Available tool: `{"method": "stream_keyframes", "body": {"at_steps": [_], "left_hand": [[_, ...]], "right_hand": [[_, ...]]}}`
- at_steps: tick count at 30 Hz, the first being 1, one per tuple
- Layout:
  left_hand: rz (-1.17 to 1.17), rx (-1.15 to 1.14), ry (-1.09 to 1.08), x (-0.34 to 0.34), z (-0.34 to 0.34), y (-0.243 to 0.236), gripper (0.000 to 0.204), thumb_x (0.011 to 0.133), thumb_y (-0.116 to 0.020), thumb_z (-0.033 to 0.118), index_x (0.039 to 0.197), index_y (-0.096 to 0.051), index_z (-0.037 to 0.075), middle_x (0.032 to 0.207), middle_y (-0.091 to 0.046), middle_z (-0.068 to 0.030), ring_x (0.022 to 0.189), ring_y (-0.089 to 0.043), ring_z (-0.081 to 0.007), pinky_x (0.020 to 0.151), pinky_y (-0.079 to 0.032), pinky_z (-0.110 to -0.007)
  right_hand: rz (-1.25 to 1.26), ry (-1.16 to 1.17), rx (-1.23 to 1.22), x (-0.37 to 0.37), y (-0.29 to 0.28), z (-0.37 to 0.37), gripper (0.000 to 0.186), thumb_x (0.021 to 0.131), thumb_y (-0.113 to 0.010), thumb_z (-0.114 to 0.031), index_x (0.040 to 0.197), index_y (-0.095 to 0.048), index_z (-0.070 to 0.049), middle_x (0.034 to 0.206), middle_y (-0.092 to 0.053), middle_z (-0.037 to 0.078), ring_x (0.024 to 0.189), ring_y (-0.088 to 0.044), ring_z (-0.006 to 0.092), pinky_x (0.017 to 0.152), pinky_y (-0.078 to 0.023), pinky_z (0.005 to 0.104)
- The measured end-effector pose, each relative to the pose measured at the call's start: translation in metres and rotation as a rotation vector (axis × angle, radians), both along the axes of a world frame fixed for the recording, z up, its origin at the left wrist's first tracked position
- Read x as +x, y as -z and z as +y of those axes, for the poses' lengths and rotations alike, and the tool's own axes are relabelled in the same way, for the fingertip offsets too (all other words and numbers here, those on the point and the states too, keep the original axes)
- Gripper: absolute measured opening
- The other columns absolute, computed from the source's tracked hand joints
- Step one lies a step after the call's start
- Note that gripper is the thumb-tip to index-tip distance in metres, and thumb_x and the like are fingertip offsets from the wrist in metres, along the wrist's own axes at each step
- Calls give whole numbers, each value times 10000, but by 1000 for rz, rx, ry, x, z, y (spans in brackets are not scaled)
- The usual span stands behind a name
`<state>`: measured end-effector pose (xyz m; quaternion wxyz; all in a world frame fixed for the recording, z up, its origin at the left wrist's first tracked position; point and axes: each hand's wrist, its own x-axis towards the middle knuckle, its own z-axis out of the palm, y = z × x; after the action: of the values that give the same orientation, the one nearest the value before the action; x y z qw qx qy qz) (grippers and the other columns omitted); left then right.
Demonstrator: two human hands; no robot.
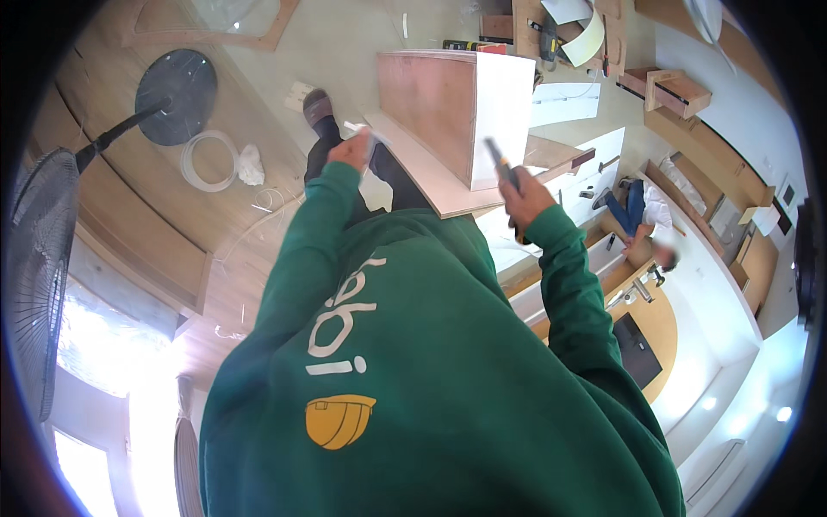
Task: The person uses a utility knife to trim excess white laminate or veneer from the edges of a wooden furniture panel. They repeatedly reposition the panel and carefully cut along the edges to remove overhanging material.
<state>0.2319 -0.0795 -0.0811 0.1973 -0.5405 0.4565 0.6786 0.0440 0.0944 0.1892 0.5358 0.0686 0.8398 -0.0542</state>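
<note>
My right hand (pixel 527 205) is wrapped around a slim tool (pixel 501 162) with a dark, flat end and a black and yellow handle; its exact kind is unclear. It is raised beside a box-shaped wooden cabinet (pixel 428 103) with a white side. My left hand (pixel 351 152) is closed, slightly blurred, on a small white piece (pixel 354 127) that I cannot make out. Between my hands, a pale wooden board (pixel 431 172) lies under the cabinet, its near corner close to my lap.
At left stands a floor fan (pixel 177 96), near a coil of white tubing (pixel 209 161). A workboard with tools (pixel 551 39) lies at the far side. White panels (pixel 564 103) are on the floor, right of the cabinet. Another person (pixel 642 215) sits at right, beside wooden drawers.
</note>
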Motion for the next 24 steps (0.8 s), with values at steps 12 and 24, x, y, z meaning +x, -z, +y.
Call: {"method": "stream_keyframes", "body": {"at_steps": [12, 24], "left_hand": [[287, -98, 314, 24, -67, -142, 196, 781, -748, 164, 847, -703, -14, 696, -656, -33, 610, -555, -93, 575, -455, -259], [452, -237, 986, -13, 24, -252, 248, 799, -718, 233, 946, -696, 34, 731, -676, -74, 607, -600, -130, 597, -482, -271]], "right_hand": [[455, 136, -466, 65, 6, -14, 384, 781, -723, -252, 990, -507, -14, 811, -630, 211, 755, -626, 386, 687, -497, 422], [354, 494, -724, 145, -11, 38, 398, 754, -752, -300, 936, -586, 12, 783, -627, 177, 710, -603, 270, 681, -483, 367]]}}
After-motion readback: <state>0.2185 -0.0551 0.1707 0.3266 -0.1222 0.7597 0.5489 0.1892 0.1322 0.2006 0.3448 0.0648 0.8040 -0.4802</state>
